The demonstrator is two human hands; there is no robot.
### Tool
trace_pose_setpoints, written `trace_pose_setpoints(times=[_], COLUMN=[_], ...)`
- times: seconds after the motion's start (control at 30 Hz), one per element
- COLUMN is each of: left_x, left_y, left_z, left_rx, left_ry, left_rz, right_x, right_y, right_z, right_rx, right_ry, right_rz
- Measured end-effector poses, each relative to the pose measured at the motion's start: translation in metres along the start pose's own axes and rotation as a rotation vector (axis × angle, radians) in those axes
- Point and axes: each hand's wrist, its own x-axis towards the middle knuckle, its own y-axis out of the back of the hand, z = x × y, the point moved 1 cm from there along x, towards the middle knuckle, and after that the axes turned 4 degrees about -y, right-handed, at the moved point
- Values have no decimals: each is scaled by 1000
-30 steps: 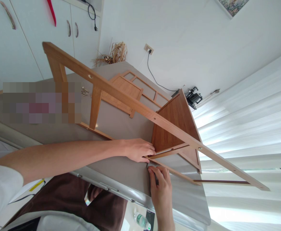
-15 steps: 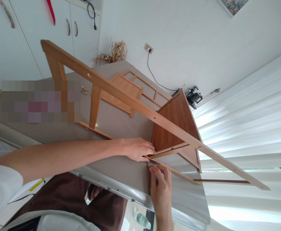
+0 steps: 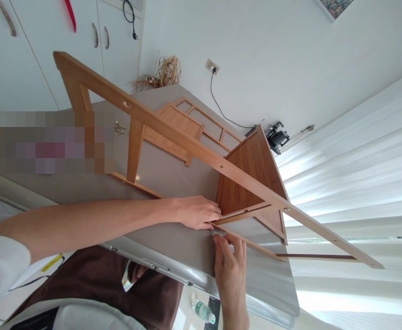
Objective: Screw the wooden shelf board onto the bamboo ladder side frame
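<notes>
A wooden frame (image 3: 187, 144) with a long upper rail, slanted legs and a lower rail (image 3: 261, 249) stands on the grey table. My left hand (image 3: 199, 212) is closed around the lower rail near the joint with a cross rail (image 3: 244, 214). Just below that joint, my right hand (image 3: 232, 259) pinches a thin metal tool that looks like a hex key (image 3: 212, 232). Its tip meets the underside of the rail; the fingers hide most of it. A brown wooden panel (image 3: 252, 174) leans upright behind the cross rail.
A flat slatted panel (image 3: 175, 130) and an open wooden lattice (image 3: 206, 118) lie farther back on the table (image 3: 187, 183). Several screws (image 3: 119, 128) lie at the left, beside a blurred-out patch. Dried stalks (image 3: 169, 72) and a black device (image 3: 277, 137) are near the wall.
The view has shifted very slightly. Both hands keep nearly the same place at the joint, and the wooden frame stands as before.
</notes>
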Motion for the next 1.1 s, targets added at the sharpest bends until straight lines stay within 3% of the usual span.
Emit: trace_pose_setpoints(times=[0.2,0.57,1.1], left_x=[1,0,0], left_y=[2,1,2], left_z=[0,0,-1], left_rx=[-7,17,-5], left_ry=[26,0,-3], left_rz=[-47,-9,7], right_x=[4,-2,-3], right_y=[4,-4,-5], right_z=[-4,-2,-2], right_rx=[-1,54,109], right_ry=[-10,-97,-175], right_rz=[4,94,62])
